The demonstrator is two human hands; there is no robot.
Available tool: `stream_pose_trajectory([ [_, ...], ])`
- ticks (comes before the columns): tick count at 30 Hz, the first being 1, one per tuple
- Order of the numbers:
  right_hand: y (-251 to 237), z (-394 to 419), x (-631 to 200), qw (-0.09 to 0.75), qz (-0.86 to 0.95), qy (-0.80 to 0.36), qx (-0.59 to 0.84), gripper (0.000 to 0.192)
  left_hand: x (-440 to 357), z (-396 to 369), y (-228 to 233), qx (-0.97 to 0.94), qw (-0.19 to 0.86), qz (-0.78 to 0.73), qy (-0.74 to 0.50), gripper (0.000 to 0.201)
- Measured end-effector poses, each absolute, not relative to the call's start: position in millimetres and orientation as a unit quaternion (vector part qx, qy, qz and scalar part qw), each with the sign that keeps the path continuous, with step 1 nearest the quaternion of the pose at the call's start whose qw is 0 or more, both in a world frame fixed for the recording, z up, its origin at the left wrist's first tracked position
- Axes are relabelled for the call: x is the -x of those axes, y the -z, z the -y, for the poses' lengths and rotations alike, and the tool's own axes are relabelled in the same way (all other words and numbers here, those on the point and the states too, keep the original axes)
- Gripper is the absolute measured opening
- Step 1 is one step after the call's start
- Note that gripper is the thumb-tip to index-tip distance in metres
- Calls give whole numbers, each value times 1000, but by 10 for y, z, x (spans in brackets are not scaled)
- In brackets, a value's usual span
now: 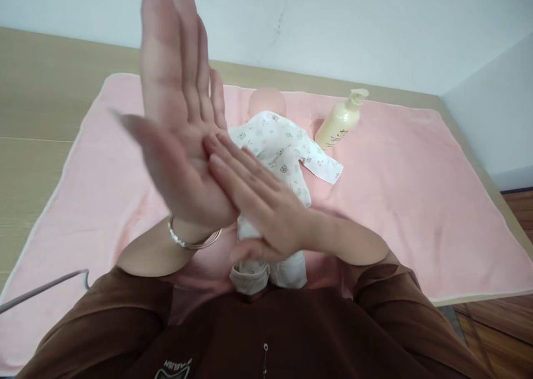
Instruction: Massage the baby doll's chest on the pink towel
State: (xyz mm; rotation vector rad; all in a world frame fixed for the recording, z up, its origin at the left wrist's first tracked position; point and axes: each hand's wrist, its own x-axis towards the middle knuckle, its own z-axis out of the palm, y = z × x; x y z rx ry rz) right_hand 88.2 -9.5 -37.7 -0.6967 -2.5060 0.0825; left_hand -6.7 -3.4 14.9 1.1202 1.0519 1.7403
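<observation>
My left hand (187, 123) is raised with its palm showing and its fingers stretched upward, a silver bangle (183, 241) round the wrist. Against the heel of that palm lie the fingertips of my right hand (266, 207), its fingers straight and its thumb apart. Neither hand holds an object. Behind and below them a baby doll (266, 102) lies on a pink blanket (416, 201). The doll wears a white printed outfit (287, 140), partly hidden by my hands. Beside its sleeve stands a pale yellow pump bottle (339, 124).
The blanket covers most of a wooden table (33, 106) set against a white wall (375, 29). A thin grey cable (45, 287) crosses the blanket at the lower left. Brown wooden flooring (499, 329) shows past the table's right edge.
</observation>
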Motion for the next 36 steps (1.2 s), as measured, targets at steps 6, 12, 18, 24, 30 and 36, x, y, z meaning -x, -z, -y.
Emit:
stream_pose_trajectory([
  [6,584,-193,-903,307,885,-84,339,90,243,-303,230,-485,443,-413,-631,38],
  [12,845,-606,-946,251,868,-121,410,73,175,-868,640,-469,352,-494,-642,22],
  [18,983,-995,-1031,168,885,-98,422,59,191,-1301,1333,-484,290,-512,-647,16],
  [24,892,-1046,-1106,127,796,-112,581,62,208,-1370,1506,-509,255,-508,-647,19],
  [30,881,-628,-886,107,841,-59,528,58,223,-1381,1600,-509,289,-463,-665,56],
  [36,883,-1073,-1132,113,798,-110,582,62,219,-1366,1609,-530,270,-470,-652,71],
])
